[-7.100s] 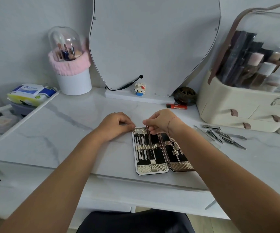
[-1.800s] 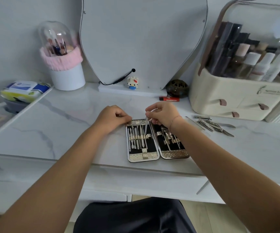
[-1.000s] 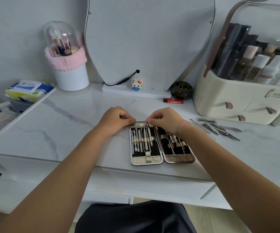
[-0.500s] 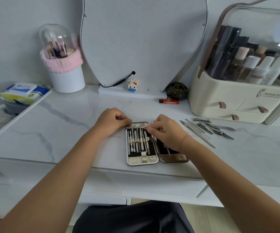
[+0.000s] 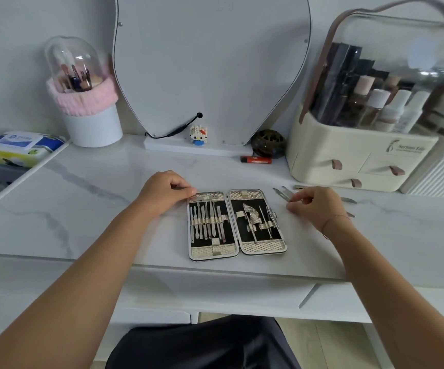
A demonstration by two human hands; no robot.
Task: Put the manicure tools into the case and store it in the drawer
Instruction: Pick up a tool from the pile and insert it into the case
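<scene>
Head view: the case [image 5: 263, 246] lies open and flat at the centre of the frame, on the white marbled surface [image 5: 95, 209] near its front edge. The left half carries a row of slim tools [image 5: 207, 222] under a strap. The right half holds a few more [image 5: 255, 219], with some loops bare.

The left hand [image 5: 167, 190] sits just left of centre. Its grip is narrow, the curled fingers and thumb closed on the case's upper left corner.

The right hand [image 5: 319, 206] is right of the case and apart from it. Its grip is narrow too, thumb and forefinger pinching a flat file [image 5: 282, 194] whose far end points to the upper left. Other loose tools [image 5: 348, 200] lie on the surface behind this hand, partly hidden by it.

Along the back stand:
- a mirror [image 5: 210, 62] at top centre, with a small toy figure [image 5: 198, 134] on its base
- a white brush holder [image 5: 90, 123] with a pink band at upper left
- a cream cosmetics organiser [image 5: 362, 161] with small drawers at upper right

A red lighter [image 5: 255, 159] lies between the mirror and the organiser.
</scene>
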